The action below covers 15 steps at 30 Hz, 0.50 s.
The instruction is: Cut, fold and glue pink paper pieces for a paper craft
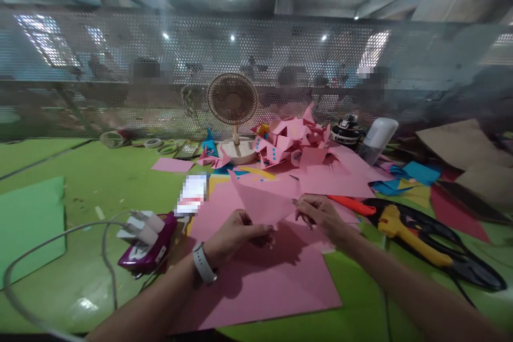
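A folded pink paper piece (pixel 262 200), triangular in shape, is held up between both hands above a large pink sheet (pixel 276 278) on the green table. My left hand (pixel 236 232), with a white watch on the wrist, pinches its lower left edge. My right hand (pixel 320 214) pinches its right corner with closed fingers.
A small fan (pixel 232 101) stands behind a heap of folded pink paper shapes (pixel 294 141). A purple device with a white plug and cable (pixel 148 243) lies to the left. Yellow-handled tool (pixel 412 238), black scissors (pixel 460 256), orange cutter (pixel 352 206) and coloured paper scraps lie to the right. A green sheet (pixel 30 224) is at far left.
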Each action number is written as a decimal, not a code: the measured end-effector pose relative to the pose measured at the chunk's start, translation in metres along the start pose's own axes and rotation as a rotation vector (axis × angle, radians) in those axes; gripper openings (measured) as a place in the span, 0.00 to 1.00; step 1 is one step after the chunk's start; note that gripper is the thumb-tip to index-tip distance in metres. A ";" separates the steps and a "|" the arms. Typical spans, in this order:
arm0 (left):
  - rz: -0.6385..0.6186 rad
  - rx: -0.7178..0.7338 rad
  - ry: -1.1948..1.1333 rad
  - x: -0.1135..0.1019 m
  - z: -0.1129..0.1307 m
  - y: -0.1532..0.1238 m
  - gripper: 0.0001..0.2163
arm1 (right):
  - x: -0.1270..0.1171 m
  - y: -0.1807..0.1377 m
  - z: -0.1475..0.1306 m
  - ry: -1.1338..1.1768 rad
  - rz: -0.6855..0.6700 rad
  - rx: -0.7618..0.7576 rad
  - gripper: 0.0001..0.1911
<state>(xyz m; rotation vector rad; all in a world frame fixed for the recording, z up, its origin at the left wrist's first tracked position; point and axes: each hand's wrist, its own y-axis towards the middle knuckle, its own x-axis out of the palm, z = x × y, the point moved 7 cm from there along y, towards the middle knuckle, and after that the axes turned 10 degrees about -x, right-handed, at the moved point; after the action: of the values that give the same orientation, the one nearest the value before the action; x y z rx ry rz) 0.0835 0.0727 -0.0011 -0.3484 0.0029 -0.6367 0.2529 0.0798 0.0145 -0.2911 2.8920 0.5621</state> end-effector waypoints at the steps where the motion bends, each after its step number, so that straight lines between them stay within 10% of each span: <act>1: 0.018 0.013 -0.013 -0.003 0.000 0.001 0.13 | -0.001 0.001 0.000 -0.017 0.005 -0.015 0.20; 8: 0.006 -0.043 -0.418 -0.016 -0.004 0.010 0.23 | -0.003 -0.001 -0.006 -0.186 0.060 -0.211 0.16; 15: 0.052 0.042 -0.354 -0.026 0.001 0.003 0.13 | 0.002 -0.005 -0.012 -0.294 -0.040 -0.230 0.20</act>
<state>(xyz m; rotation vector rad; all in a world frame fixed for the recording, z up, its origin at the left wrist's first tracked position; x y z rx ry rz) 0.0647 0.0904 -0.0039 -0.4154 -0.3380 -0.5158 0.2509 0.0704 0.0230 -0.2711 2.5371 0.8545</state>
